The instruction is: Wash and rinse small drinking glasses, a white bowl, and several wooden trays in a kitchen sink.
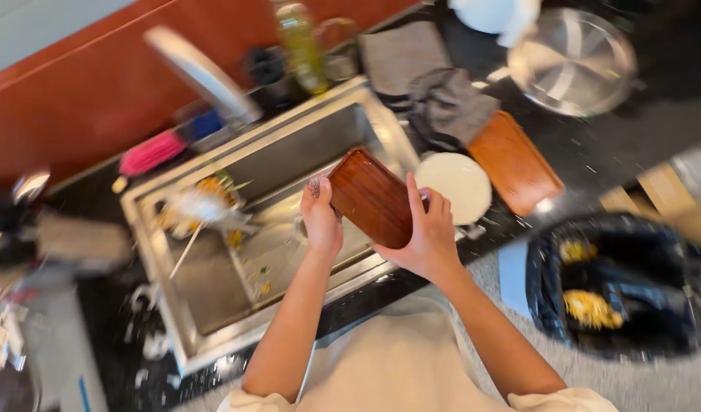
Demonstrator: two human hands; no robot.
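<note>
A dark brown wooden tray (369,194) is held tilted over the steel sink (289,137). My right hand (425,233) grips its near right edge. At the tray's left edge my left hand (321,217) holds a small greyish scrubbing pad against the wood. Food scraps and a pale stick (205,210) lie in the sink's left part.
A tap (205,76) arches over the sink, with a pink brush (148,152) and a bottle (301,46) behind. Right of the sink lie a white plate (457,183), another wooden tray (514,160), grey cloths (442,103) and a steel lid (572,61). A black-lined bin (621,286) stands on the floor.
</note>
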